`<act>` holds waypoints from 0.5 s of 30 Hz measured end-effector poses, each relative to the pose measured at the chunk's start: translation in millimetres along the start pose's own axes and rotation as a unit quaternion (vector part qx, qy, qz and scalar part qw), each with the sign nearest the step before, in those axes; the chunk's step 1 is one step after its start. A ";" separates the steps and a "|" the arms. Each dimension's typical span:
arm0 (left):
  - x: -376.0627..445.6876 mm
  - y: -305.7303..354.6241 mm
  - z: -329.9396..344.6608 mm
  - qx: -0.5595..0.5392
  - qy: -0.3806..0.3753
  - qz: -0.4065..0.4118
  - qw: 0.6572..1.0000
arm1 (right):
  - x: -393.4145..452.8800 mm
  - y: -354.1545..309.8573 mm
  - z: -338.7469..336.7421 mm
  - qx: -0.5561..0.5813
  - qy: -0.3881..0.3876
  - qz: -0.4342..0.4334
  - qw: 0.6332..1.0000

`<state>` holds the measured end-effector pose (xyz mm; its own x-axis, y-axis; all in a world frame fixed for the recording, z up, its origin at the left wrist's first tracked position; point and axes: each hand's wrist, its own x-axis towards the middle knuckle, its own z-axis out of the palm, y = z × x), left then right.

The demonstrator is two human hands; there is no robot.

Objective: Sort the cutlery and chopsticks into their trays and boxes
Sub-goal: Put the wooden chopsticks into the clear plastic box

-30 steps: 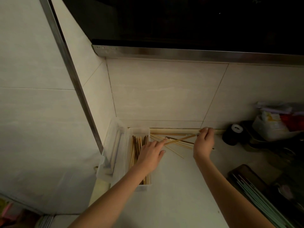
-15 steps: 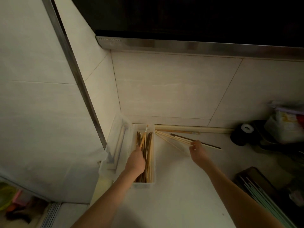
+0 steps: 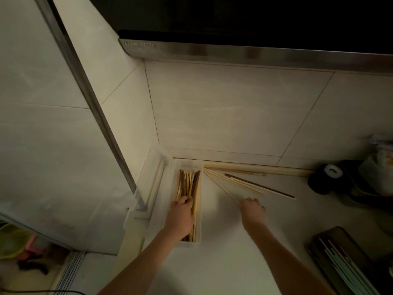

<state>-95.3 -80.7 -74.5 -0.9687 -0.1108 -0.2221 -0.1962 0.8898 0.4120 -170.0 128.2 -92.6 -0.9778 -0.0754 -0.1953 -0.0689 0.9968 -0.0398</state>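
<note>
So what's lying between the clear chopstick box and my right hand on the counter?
In the head view, loose pale chopsticks fan from the clear box toward the right hand, which touches one's near end; below them the white counter is bare.

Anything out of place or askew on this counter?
Yes: several loose chopsticks lie fanned out on the counter, right of the clear chopstick box, not yet sorted. The right hand touches one's end.

Two clear boxes point(image 3: 148, 188), one dark tray point(image 3: 331, 252), two hands point(image 3: 180, 216).
</note>
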 end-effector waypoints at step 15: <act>6.3 35.3 -27.0 -0.270 0.136 0.043 0.952 | -59.5 -54.2 -29.6 0.424 0.090 0.076 0.898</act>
<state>-112.4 -61.9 -37.5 -0.9739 -0.2233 0.0399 -0.0926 0.5519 0.8287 -113.9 79.4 -49.8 -0.9844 0.1416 -0.1041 0.1697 0.6118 -0.7726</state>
